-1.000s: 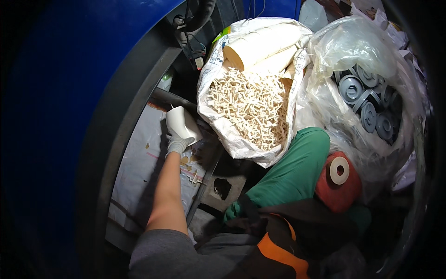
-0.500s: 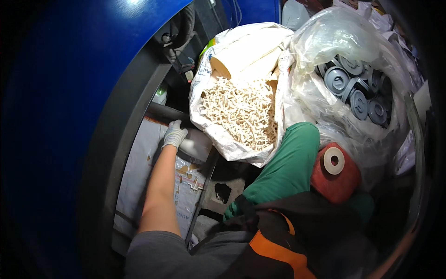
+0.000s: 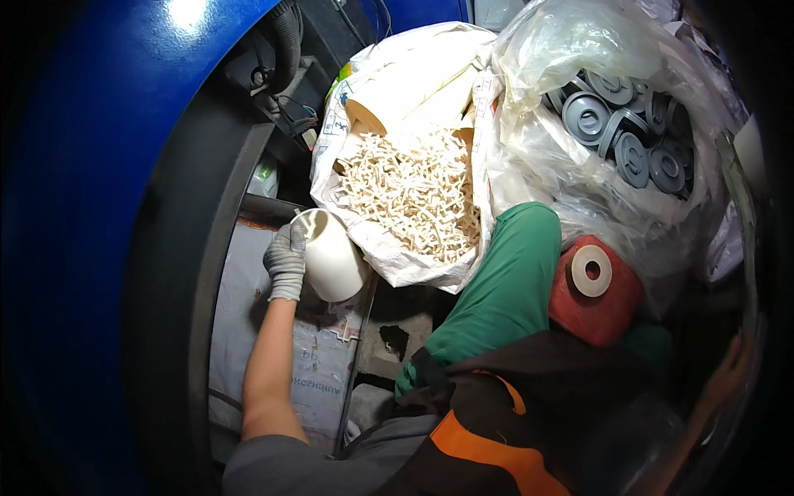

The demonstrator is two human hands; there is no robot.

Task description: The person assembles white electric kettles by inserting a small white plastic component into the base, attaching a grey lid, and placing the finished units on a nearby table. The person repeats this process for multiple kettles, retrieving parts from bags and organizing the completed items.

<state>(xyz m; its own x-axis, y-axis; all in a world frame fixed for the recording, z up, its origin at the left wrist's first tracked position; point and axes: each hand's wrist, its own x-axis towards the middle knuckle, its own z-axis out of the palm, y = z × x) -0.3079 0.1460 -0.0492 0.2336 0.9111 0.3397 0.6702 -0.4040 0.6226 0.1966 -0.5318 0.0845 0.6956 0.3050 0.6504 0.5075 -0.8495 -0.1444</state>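
My left hand, in a pale striped knit glove, grips a white plastic cup by its rim. The cup lies tilted, its mouth towards the upper left, over a grey printed sheet. Just beyond it stands a white woven sack, open and filled with small off-white plastic pieces. Bare and dim at the far right edge, my right hand has its fingers stretched out, with nothing visible in them.
A clear plastic bag of grey round lids stands at the back right. Beside my green-trousered knee sits a red object with a beige ring on it. Blue machinery and its dark frame border the left.
My left hand has lifted and tilted the white cup, which now shows its mouth. My right hand has come into view at the right edge. The whole view has shifted slightly.
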